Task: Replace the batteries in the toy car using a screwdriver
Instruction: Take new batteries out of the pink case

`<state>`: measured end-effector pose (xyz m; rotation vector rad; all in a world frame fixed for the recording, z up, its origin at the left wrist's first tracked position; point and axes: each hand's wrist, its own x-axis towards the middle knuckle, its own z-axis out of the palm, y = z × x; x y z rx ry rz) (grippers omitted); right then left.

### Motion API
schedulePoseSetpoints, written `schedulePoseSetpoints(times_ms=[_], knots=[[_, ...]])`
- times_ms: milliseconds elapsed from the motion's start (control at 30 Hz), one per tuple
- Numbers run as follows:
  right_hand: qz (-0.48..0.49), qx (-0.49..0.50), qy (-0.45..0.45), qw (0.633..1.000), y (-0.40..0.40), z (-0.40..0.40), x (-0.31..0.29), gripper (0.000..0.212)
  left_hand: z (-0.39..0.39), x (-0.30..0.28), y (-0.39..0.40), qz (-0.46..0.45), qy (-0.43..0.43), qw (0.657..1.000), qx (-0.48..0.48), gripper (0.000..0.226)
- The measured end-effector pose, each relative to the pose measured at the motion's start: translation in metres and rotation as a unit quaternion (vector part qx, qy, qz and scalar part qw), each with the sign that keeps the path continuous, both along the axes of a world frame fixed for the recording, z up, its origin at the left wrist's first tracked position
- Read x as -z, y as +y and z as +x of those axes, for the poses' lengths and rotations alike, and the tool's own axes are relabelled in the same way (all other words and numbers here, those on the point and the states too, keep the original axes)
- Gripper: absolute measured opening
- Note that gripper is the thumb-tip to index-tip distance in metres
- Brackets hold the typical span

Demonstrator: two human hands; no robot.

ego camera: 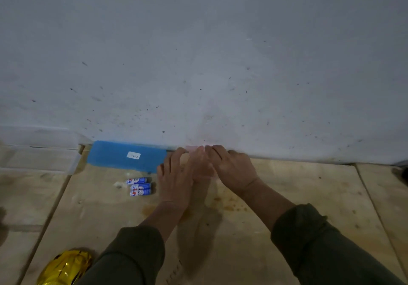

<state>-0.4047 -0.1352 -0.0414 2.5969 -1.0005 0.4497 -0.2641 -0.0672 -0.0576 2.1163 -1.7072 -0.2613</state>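
Both hands at frame centre against the wall, left hand and right hand curled around a blurred pink car, orientation unclear, batteries just left

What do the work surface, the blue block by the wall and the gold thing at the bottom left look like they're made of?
Work surface: bare plywood-like boards, matte, with pale grain, seams and brown stains. Blue block: matte and soft-edged, perhaps foam or plastic, with a white label; unclear. Gold thing: crinkled metallic foil or film, judging by its sharp shiny creases.
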Motion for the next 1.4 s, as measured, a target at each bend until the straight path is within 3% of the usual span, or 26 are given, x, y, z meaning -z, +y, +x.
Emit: schedulePoseSetpoints(times_ms=[133, 300, 467, 700, 1033, 1100, 1200, 1300, 1400], knots=[[-0.003, 0.033, -0.083, 0.996, -0.01, -0.003, -0.003, 0.024, 0.008, 0.008, -0.005, 0.001, -0.124, 0.991, 0.055, 0.101], [-0.002, 0.094, -0.167, 0.981, 0.005, -0.04, 0.006, 0.038, 0.007, 0.002, -0.017, 0.042, -0.133, 0.989, 0.055, 0.119], [0.049, 0.167, -0.105, 0.979, 0.013, -0.063, 0.035, 0.04, 0.008, -0.004, -0.022, 0.08, -0.175, 0.979, 0.069, 0.126], [0.144, 0.153, -0.016, 0.977, 0.007, -0.06, 0.047, 0.037, 0.006, -0.006, -0.025, 0.097, -0.174, 0.979, 0.051, 0.12], [0.114, 0.119, -0.047, 0.985, 0.013, -0.062, 0.023, 0.063, 0.008, -0.011, -0.024, 0.107, -0.177, 0.977, 0.055, 0.115], [0.105, 0.075, -0.026, 0.991, 0.011, -0.044, 0.014, 0.059, 0.007, -0.017, -0.024, 0.106, -0.152, 0.981, 0.055, 0.108], [0.181, 0.04, -0.039, 0.982, 0.005, -0.007, 0.009, 0.041, 0.009, -0.022, -0.024, 0.092, -0.113, 0.988, 0.047, 0.099], [0.124, -0.023, -0.005, 0.992, -0.001, 0.015, 0.018, 0.038, 0.015, -0.012, -0.024, 0.055, -0.13, 0.989, 0.037, 0.098], [0.137, -0.053, -0.033, 0.989, -0.003, 0.024, 0.032, 0.019, 0.017, -0.009, -0.024, 0.053, -0.138, 0.988, 0.037, 0.095]])
